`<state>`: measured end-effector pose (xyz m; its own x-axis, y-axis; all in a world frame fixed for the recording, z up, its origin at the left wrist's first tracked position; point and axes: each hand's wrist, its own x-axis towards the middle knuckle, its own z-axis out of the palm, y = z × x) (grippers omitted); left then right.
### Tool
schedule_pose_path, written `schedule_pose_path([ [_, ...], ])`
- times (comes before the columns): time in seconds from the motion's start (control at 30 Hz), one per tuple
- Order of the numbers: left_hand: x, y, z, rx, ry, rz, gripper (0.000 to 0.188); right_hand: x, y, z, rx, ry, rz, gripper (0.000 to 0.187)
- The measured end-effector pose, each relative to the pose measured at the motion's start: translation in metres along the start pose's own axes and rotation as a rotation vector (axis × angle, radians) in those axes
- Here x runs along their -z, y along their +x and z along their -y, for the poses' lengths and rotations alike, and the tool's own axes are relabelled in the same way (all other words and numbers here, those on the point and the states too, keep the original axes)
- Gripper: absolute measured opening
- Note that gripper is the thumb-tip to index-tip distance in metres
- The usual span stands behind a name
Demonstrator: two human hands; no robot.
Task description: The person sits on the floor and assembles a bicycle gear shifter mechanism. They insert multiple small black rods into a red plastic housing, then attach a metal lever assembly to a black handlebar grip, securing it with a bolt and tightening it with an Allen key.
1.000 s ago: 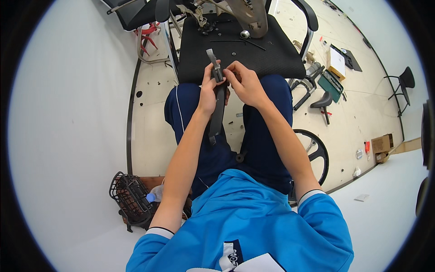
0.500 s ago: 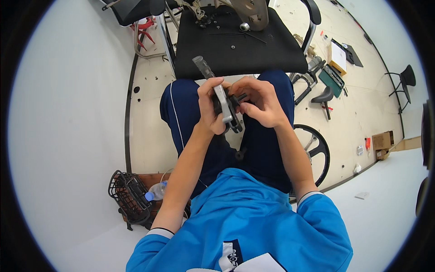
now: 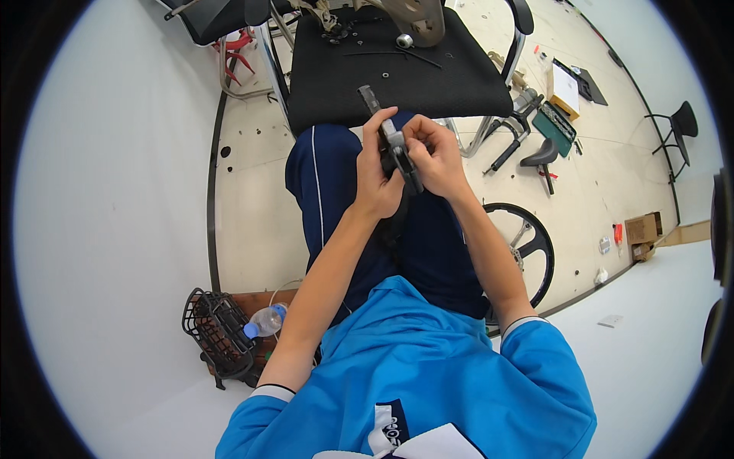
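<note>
Over my lap, my left hand (image 3: pixel 375 182) is wrapped round a long silver-and-black bicycle part (image 3: pixel 393 138) with a ribbed dark end pointing up and away. Its thumb lies along the near black end. On the other side, my right hand (image 3: pixel 439 159) is closed, thumb and fingertips pinched against the part's side. Whatever sits between those right fingertips is hidden. Just beyond the hands is the black chair seat (image 3: pixel 436 96), bearing a small washer (image 3: pixel 385 75), thin dark rods and a round silver piece (image 3: pixel 404 41).
A large curved grey-brown piece (image 3: pixel 427 23) stands at the seat's far edge. On the floor at right lie a spoked wheel (image 3: pixel 544 243), a saddle (image 3: pixel 541 154), a green tool case (image 3: pixel 555 130) and a cardboard box (image 3: pixel 644 228). Left of me are a black wire basket (image 3: pixel 218 325) and a plastic bottle (image 3: pixel 264 322).
The bicycle part has turned more edge-on and shifted slightly right with my left hand. My right fingers have closed in against it, and the dark rod beside them no longer shows.
</note>
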<state>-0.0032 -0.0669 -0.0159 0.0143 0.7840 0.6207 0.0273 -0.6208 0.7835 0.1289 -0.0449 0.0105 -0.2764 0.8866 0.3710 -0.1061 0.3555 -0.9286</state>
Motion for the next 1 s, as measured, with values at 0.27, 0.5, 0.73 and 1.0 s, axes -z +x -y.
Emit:
schedule_pose_path([
  [0.27,0.0,0.007,-0.005,0.197,-0.138,0.075,0.063,0.002,0.001,-0.01,-0.1,0.073,-0.014,0.013],
  [0.5,0.0,0.008,0.0,0.36,-0.578,0.079,0.071,0.018,-0.005,-0.002,-0.227,0.272,0.035,0.025],
  [0.73,0.001,0.004,-0.002,0.517,-0.702,0.085,0.074,0.014,-0.008,0.018,0.087,-0.549,0.042,0.02],
  [1.0,0.009,0.006,-0.007,0.597,-0.786,0.151,0.074,0.013,-0.008,0.014,0.243,-0.551,0.076,0.014],
])
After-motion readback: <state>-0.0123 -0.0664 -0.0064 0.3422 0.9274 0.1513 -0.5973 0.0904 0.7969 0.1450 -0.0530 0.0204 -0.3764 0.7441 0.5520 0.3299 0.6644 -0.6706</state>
